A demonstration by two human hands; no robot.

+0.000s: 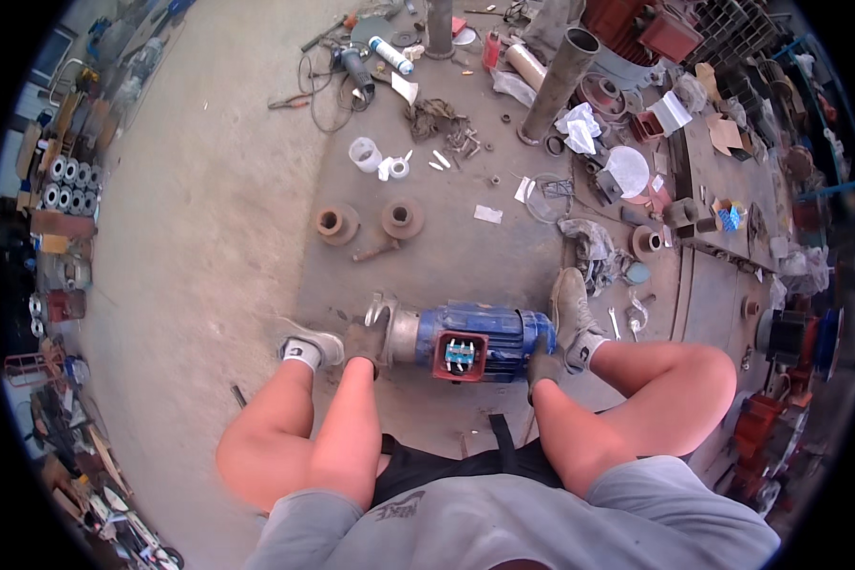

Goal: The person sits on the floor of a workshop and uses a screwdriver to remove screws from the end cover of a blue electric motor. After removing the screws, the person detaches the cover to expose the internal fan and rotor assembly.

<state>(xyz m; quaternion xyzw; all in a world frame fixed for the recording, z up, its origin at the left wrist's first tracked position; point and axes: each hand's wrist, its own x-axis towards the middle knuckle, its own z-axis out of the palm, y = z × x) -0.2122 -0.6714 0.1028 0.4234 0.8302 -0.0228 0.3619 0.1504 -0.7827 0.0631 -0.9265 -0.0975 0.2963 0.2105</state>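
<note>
A blue electric motor (503, 332) lies on its side on the floor between my feet. Its reddish terminal box (461, 355) has no cover and shows a light-blue terminal block inside. A bare metal flange (404, 336) forms the motor's left end. My left hand (363, 342), in a dark glove, is closed at that flange, beside a curved metal bracket (380, 309). Also gloved, my right hand (544, 367) grips the lower edge of the motor's right end. The fingers of both hands are partly hidden.
Two rusty hubs (402, 219) stand beyond the motor. An angle grinder (355, 72) with its cord lies far left of centre. A steel pipe (560, 85) stands upright at the back right. Near my right shoe (572, 309) are crumpled plastic (594, 252) and a wrench (615, 323).
</note>
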